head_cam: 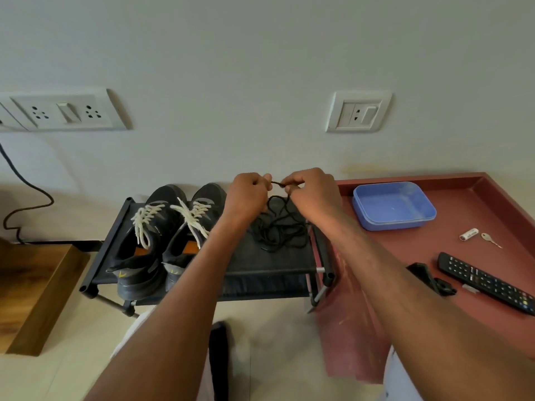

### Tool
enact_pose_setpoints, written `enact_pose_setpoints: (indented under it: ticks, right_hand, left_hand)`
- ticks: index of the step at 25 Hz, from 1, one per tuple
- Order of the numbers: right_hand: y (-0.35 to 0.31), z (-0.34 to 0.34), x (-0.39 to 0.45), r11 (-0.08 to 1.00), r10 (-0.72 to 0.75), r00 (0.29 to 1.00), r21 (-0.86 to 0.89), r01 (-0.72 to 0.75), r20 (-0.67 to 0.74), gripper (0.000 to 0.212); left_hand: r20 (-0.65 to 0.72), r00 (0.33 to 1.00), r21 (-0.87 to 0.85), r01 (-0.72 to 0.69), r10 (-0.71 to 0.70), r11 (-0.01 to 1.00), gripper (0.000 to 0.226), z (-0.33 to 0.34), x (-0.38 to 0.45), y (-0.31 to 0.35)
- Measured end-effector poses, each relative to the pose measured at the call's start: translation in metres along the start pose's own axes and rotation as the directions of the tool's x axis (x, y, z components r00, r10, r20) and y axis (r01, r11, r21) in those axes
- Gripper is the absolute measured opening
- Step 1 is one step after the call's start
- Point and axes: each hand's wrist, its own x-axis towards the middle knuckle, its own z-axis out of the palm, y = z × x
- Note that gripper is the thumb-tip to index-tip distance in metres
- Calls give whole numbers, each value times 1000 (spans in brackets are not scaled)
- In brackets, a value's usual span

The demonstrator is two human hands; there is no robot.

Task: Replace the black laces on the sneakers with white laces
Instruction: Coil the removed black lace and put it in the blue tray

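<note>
Two dark sneakers stand side by side on the left of a black fabric shoe rack, both threaded with white laces. A tangle of black laces lies on the rack's right half. My left hand and my right hand are raised above that tangle, close together. Each pinches the same stretch of black lace, which runs short and taut between them while the rest hangs down to the pile.
A dark red table at the right carries a blue plastic box, a small key with a white tag, a black remote and a black clip. The wall with sockets lies behind. A wooden piece stands at the left.
</note>
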Motion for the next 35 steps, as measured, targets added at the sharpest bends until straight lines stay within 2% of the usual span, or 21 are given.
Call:
enact_pose_setpoints:
  ticks: [2,3,4,6,8,10,12,14,16,18,19,20,21,23,24,25,26,28,30,32,35]
  right_hand:
    - [-5,2,8,991,15,998,134,-23,62,40]
    - [-10,2,11,961,40,992,268,-71,118,37]
    - [-13,0,11,904,71,982,405,-139,177,27]
    - [-18,-4,9,805,71,961,554,-213,267,14]
    - [-16,-4,12,752,30,964,629,-196,265,21]
    - [-11,-2,18,826,-35,993,563,-35,113,22]
    - [-6,0,24,913,-130,986,375,159,-101,21]
    - [-1,-2,29,943,-169,971,260,209,-171,23]
    - [1,-2,29,973,-185,982,135,186,-23,28]
    - [-3,2,22,981,-192,955,24,192,224,31]
    - [-7,5,18,976,-205,924,-3,217,322,31]
    - [-10,7,14,971,-220,894,-3,240,389,30]
    - [-14,9,12,968,-240,872,32,251,427,28]
    - [-19,9,10,952,-305,851,175,253,428,24]
    - [-23,7,9,930,-341,860,272,248,381,23]
    - [-26,4,8,898,-356,882,376,231,309,22]
    - [-28,-1,9,857,-341,912,473,202,229,22]
    - [-27,-6,14,796,-243,966,587,145,92,22]
    - [-20,-6,22,782,-130,991,614,106,-5,22]
    - [-12,-1,28,793,-68,996,602,89,-58,22]
    - [-9,3,29,805,-70,994,584,103,-79,20]
  left_hand:
    - [153,972,-319,222,-181,922,32,-5,1,7]
    - [230,951,-429,290,-207,855,31,-11,3,10]
    - [279,939,-513,322,-200,796,32,-16,7,12]
    - [331,931,-638,339,-151,692,35,-24,13,15]
    - [382,919,-683,350,-95,641,38,-29,16,18]
    - [454,891,-586,318,-23,746,38,-35,16,17]
    - [552,833,-458,268,35,848,37,-39,12,16]
    - [589,804,-497,277,85,822,36,-41,9,18]
    - [526,838,-685,318,143,655,33,-43,9,22]
    - [400,906,-859,318,139,403,30,-42,16,20]
    - [333,935,-905,280,123,320,30,-42,19,17]
    - [268,957,-927,226,108,299,30,-40,21,14]
    - [203,975,-921,158,95,355,31,-39,23,10]
    - [96,991,-761,16,88,649,35,-35,23,2]
    - [79,991,-617,-38,110,786,37,-34,21,1]
    - [101,986,-495,-65,131,866,39,-32,19,0]
    - [152,979,-425,-58,135,903,42,-29,17,-2]
    - [285,954,-400,28,95,916,42,-26,17,-4]
    - [419,906,-461,158,57,873,42,-28,18,-6]
    - [546,834,-524,269,77,808,41,-32,20,-6]
    - [674,723,-567,377,149,733,37,-34,20,-6]
